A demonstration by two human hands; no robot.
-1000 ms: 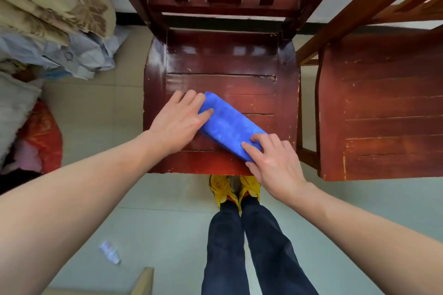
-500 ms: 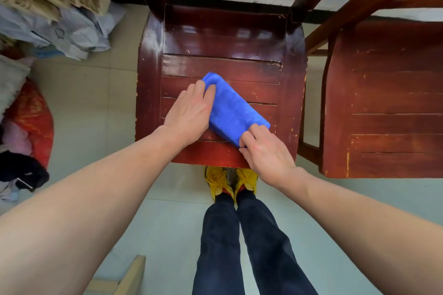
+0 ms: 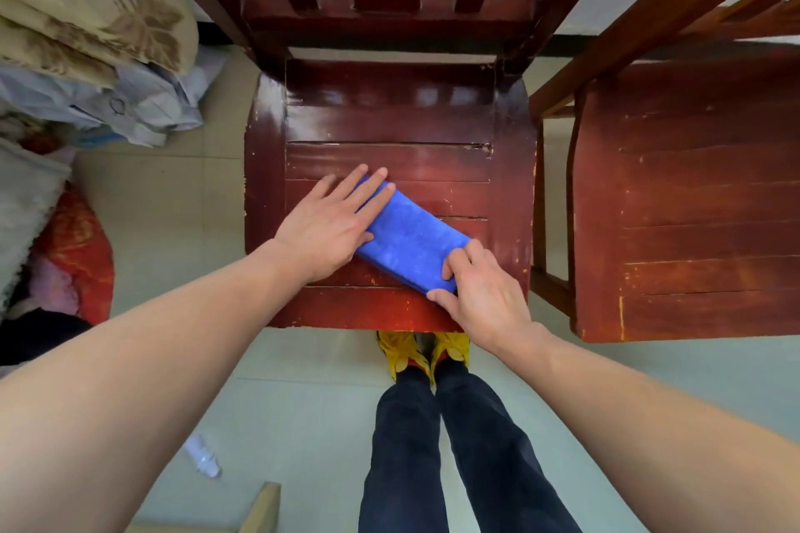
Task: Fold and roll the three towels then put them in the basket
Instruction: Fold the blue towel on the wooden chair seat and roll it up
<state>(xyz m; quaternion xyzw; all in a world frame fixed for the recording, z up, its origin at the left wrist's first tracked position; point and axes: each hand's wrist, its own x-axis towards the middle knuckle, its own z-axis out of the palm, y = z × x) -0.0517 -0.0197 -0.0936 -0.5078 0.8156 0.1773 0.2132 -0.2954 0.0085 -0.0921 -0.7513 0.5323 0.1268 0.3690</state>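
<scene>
The folded blue towel lay slanted near the chair seat's front edge. The left hand pressed flat on its far end; the right hand pinched its near end.

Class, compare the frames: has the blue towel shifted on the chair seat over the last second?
No clear shift: the blue towel lies diagonally on the seat, its near end by the front edge; mostly the camera moved.

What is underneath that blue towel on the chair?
The folded blue towel lies straight on the dark red wooden chair seat, with slats showing around it. The left hand and right hand press on its ends. Anything beneath it is covered.
</scene>
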